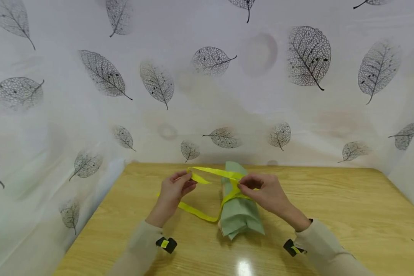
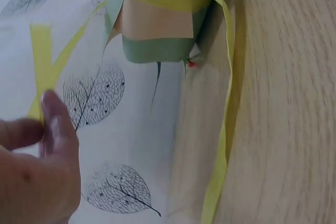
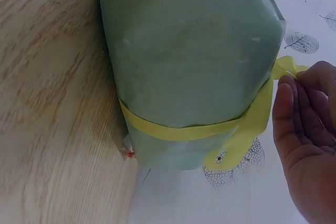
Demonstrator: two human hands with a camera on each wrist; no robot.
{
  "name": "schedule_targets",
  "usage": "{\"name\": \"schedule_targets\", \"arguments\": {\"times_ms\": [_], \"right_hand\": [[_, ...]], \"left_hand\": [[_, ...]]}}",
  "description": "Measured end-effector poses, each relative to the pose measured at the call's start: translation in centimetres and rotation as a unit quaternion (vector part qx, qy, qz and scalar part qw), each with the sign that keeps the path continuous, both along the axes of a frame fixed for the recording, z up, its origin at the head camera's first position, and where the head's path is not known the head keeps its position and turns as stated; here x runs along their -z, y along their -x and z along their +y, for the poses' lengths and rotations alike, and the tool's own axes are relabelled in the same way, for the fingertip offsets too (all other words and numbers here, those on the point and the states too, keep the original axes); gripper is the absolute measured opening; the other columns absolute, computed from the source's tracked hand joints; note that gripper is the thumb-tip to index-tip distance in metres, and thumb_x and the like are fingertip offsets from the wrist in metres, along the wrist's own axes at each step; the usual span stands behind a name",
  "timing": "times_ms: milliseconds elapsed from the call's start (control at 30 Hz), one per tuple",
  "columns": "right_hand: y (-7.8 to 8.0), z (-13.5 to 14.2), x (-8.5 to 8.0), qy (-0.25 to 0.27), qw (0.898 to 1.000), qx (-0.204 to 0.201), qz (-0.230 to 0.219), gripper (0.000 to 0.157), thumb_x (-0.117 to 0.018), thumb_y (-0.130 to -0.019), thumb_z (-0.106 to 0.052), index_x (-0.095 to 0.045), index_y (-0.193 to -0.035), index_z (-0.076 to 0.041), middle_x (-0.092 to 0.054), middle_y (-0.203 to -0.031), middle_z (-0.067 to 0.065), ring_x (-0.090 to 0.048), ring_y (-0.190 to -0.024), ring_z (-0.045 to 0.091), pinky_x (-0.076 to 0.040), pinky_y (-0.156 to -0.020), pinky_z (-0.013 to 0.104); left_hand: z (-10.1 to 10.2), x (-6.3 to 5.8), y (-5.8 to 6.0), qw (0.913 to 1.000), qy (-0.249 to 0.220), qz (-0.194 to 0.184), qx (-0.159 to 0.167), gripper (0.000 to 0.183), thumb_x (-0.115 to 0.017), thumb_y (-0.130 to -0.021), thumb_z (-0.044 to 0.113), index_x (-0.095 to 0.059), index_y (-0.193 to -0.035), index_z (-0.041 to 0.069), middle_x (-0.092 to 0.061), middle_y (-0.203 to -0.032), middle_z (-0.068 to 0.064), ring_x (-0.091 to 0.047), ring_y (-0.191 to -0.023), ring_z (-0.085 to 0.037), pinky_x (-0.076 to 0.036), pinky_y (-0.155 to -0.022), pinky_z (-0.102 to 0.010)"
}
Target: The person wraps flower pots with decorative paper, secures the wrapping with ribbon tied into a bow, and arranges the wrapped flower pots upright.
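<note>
A bundle wrapped in green paper [image 1: 241, 216] lies on the table, with a beige layer [image 2: 157, 19] showing on its left side. Yellow ribbon [image 3: 184, 132] goes around its middle. To the left of the bundle, my left hand [image 1: 172, 193] pinches a length of the ribbon between thumb and index finger, holding it raised. My right hand [image 1: 267, 193] pinches the ribbon close against the bundle's top, where the strands cross. One long ribbon strand [image 1: 198, 212] loops down to the left. A small red bit [image 2: 192, 64] and thin green tips poke out at one end.
The wooden table [image 1: 331, 214] reaches back to a white leaf-printed cloth [image 1: 207, 103], which also hangs along both sides. Dark straps with yellow patches [image 1: 166, 244] sit at the sleeves.
</note>
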State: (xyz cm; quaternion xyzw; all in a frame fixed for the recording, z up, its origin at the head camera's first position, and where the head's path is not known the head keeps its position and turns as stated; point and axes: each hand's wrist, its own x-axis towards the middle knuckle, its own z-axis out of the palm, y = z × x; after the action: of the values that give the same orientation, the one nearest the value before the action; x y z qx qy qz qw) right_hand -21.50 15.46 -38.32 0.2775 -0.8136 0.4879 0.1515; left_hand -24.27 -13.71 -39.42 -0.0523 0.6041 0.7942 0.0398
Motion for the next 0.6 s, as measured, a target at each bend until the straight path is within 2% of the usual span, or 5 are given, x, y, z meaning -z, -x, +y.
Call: {"name": "schedule_targets", "arguments": {"times_ms": [167,300,433,533,600], "right_hand": [[0.0,0.0,0.0,0.001,1.000,0.000,0.005,0.008,-0.075,-0.091,-0.002,-0.078,-0.094,-0.009,-0.078,-0.086,0.005,-0.069,-0.074,0.001,-0.059,-0.062,0.023],[0.0,-0.1,0.0,0.000,1.000,0.003,0.003,0.008,-0.075,-0.090,-0.002,-0.078,-0.093,-0.009,-0.078,-0.085,0.005,-0.069,-0.073,0.000,-0.058,-0.060,0.022],[-0.1,-0.1,-0.3,0.001,1.000,0.002,-0.006,0.008,-0.075,-0.090,-0.003,-0.078,-0.094,-0.010,-0.078,-0.087,0.004,-0.070,-0.073,0.001,-0.059,-0.060,0.023],[-0.2,-0.1,-0.4,0.004,1.000,0.001,-0.011,0.008,-0.075,-0.091,-0.003,-0.078,-0.094,-0.010,-0.078,-0.087,0.003,-0.070,-0.073,0.002,-0.059,-0.060,0.024],[-0.2,-0.2,-0.4,0.005,1.000,0.001,-0.010,0.009,-0.075,-0.090,-0.003,-0.078,-0.094,-0.010,-0.078,-0.087,0.003,-0.070,-0.073,0.002,-0.059,-0.061,0.025]], "left_hand": [[-2.2,0.1,0.4,0.9928,-0.069,-0.018,-0.096,0.025,-0.057,-0.106,0.015,-0.051,-0.128,0.004,-0.070,-0.098,0.001,-0.074,-0.086,-0.007,-0.061,-0.086,-0.023],[-3.5,0.0,0.1,0.9905,-0.065,-0.021,-0.120,0.031,-0.056,-0.106,0.016,-0.049,-0.133,0.003,-0.068,-0.107,0.000,-0.074,-0.089,-0.008,-0.060,-0.090,-0.025],[-4.0,0.2,-0.4,0.9964,-0.012,-0.034,-0.077,0.029,-0.057,-0.105,0.013,-0.050,-0.130,-0.001,-0.063,-0.111,-0.003,-0.074,-0.090,-0.008,-0.060,-0.089,-0.024],[-4.0,0.3,-1.2,0.9983,0.043,-0.040,-0.004,0.030,-0.058,-0.104,0.010,-0.051,-0.129,-0.006,-0.066,-0.106,-0.004,-0.074,-0.090,-0.011,-0.061,-0.087,-0.025],[-3.9,0.2,-1.7,0.9943,0.082,-0.038,0.055,0.031,-0.060,-0.103,0.010,-0.053,-0.128,-0.008,-0.070,-0.103,-0.005,-0.074,-0.092,-0.012,-0.061,-0.089,-0.028]]}}
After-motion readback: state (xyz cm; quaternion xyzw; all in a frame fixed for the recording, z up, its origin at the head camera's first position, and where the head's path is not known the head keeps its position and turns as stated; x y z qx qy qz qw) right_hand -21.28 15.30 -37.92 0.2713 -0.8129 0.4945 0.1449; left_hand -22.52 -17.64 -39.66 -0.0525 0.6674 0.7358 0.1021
